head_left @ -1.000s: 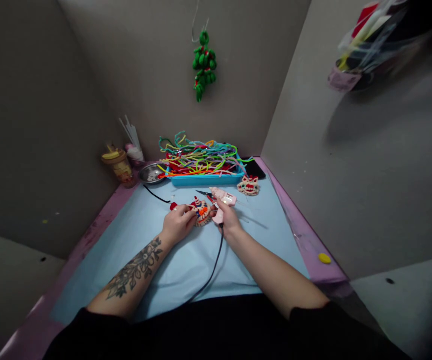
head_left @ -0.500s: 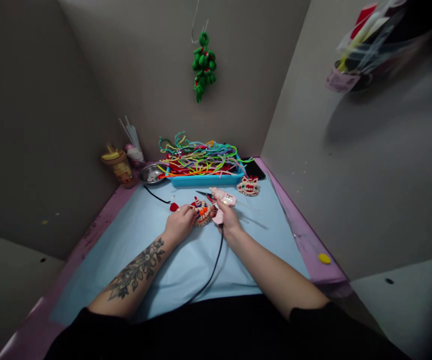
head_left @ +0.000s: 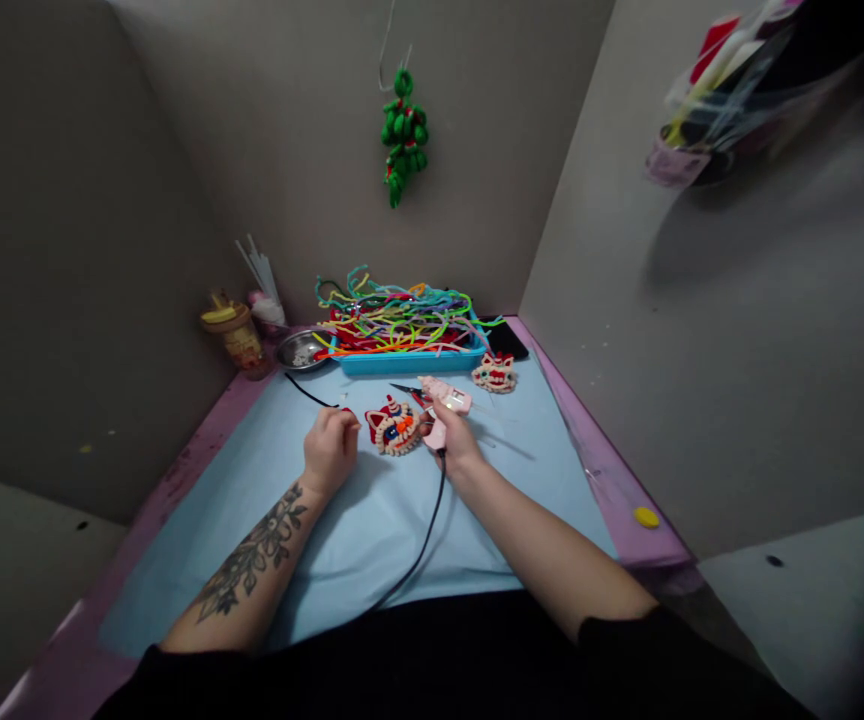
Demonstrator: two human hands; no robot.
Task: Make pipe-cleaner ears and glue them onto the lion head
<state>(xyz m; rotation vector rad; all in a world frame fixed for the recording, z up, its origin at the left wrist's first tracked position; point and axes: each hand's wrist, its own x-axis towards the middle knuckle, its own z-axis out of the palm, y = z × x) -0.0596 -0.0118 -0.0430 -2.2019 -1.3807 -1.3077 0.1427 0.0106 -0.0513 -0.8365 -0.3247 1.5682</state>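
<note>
A pipe-cleaner lion face (head_left: 394,428) in cream, red and orange lies on the light blue mat (head_left: 372,530). My left hand (head_left: 331,450) is just left of it, with curled fingers pinched at a small red piece (head_left: 348,413). My right hand (head_left: 453,440) is closed round the grip of a pink glue gun (head_left: 443,400), whose black cord (head_left: 417,555) trails toward me. The gun's nozzle sits right beside the face.
A blue tray (head_left: 409,362) heaped with coloured pipe cleaners stands at the back. Near it are a second lion face (head_left: 495,373), scissors (head_left: 406,389), a metal bowl (head_left: 301,349), a cup (head_left: 233,335) and a dark phone (head_left: 507,338). A green ornament (head_left: 403,135) hangs on the wall.
My left hand has let go of the lion face and drawn left to the small red piece. The face now lies uncovered. My right hand and the glue gun have barely moved.
</note>
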